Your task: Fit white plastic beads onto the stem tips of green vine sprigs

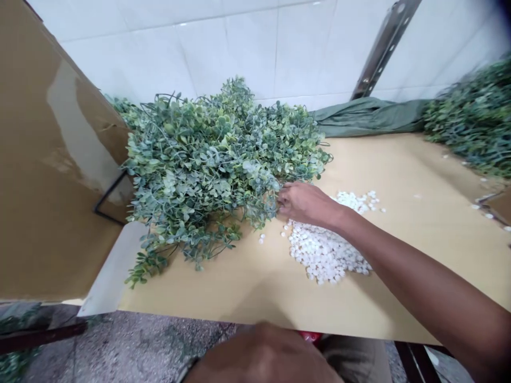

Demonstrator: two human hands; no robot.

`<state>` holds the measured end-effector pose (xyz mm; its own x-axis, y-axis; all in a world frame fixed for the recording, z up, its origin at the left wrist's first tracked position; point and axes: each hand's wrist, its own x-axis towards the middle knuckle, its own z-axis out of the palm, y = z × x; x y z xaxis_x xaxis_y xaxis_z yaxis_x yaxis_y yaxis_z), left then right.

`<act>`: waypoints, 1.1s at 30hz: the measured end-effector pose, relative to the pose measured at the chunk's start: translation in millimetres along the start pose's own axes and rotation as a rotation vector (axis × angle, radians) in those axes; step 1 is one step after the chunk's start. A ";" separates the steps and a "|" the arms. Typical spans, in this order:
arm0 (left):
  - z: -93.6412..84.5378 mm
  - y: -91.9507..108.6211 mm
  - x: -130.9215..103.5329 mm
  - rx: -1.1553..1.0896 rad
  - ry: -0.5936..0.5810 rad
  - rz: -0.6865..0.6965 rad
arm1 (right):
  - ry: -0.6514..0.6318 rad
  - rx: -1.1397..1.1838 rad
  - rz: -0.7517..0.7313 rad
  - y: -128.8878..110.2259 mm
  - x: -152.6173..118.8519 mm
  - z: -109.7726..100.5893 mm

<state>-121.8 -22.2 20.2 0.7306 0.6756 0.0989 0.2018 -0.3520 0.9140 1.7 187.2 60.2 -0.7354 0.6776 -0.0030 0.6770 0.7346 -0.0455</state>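
A large heap of artificial greenery [207, 165] with small grey-green leaves lies on the tan tabletop [223, 287]. My right hand [301, 203] reaches in from the right to the heap's right edge. Its fingers are curled closed around a leafy sprig there; the fingertips are partly hidden. Just below that wrist spreads a pile of small white plastic pieces [325, 252], with more beyond the forearm. A blurred patch of skin [263, 354] fills the bottom middle, very near the camera. Whether it is my left hand cannot be made out, and no fingers show.
A tall cardboard box [59, 175] with clear tape stands at the left. More greenery [475, 119] lies far right. A folded green cloth [371, 117] runs along the tiled wall [251, 48], beneath a slanted metal bracket [385, 48]. Loose white pieces are scattered at right.
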 end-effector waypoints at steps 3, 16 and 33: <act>-26.5 16.7 -3.0 0.190 0.453 -0.090 | 0.132 0.024 -0.002 -0.5 -17.4 -8.9; 7.6 5.3 59.9 -1.185 0.805 -0.081 | 0.685 0.389 -0.006 -37.6 -116.7 9.9; 33.6 5.9 51.4 -0.975 0.785 -0.059 | 0.650 0.349 -0.108 -79.6 -200.7 44.9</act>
<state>-61.2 -11.3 17.5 0.0840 0.9952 -0.0509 -0.5901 0.0908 0.8022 94.1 -8.9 19.6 -0.5589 0.5662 0.6058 0.4737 0.8177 -0.3271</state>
